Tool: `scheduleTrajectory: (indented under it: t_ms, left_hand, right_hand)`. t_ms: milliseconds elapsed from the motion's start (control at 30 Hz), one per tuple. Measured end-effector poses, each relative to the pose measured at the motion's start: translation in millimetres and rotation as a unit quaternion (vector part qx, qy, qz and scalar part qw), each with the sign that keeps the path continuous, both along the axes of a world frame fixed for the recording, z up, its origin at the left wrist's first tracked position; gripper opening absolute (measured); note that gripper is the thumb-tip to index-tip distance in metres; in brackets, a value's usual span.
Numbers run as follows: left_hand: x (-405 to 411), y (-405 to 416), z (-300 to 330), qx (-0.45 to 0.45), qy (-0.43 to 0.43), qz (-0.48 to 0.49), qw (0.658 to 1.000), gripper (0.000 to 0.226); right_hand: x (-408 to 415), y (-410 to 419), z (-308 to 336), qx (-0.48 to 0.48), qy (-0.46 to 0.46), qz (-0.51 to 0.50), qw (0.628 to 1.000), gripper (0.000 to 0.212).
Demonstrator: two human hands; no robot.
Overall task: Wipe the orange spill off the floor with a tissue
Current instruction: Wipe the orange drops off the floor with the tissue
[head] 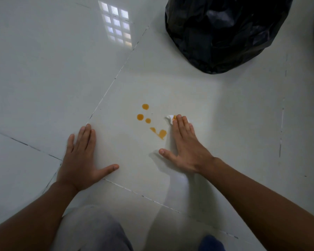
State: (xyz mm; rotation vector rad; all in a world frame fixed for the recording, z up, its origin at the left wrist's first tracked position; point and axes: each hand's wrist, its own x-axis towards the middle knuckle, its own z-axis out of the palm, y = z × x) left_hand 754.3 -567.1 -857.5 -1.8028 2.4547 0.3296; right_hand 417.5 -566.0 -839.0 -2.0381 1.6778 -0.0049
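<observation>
Right hand fingers [182, 125]: stretched flat, pressing the tissue [169, 118] to the floor; a white corner stained orange pokes out by the fingertips.
Left hand [80, 160]: splayed flat on the tile, holding nothing.
Orange spill [148, 121]: several drops and one smear, just left of the right hand [186, 147].
Floor [43, 78]: glossy white tiles.
Black bag [223, 31]: beyond, well apart.
</observation>
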Motion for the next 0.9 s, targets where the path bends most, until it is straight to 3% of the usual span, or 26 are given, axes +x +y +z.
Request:
scheduleTrajectory:
  t_ms: [233,333,533,700,900]
  left_hand:
    - [2,0,0,0.0,-0.005,0.002,1.0,0.127]
    - [2,0,0,-0.002,-0.006,0.005,1.0,0.127]
    - [1,1,0,-0.002,-0.001,0.003,1.0,0.126]
    - [1,1,0,-0.006,0.005,0.001,1.0,0.128]
    - [1,1,-3,-0.012,-0.003,0.005,1.0,0.127]
  right_hand:
    - [22,1,3,-0.024,-0.06,0.049,0.997,0.099]
    - [19,-1,1,-0.015,-0.037,0.047,0.998,0.095]
    - [61,11,-4,-0.035,-0.024,0.152,0.987,0.093]
    - [65,13,-10,-0.053,-0.004,0.18,0.982,0.085]
    - [10,-19,-9,-0.062,0.057,0.044,0.995,0.086]
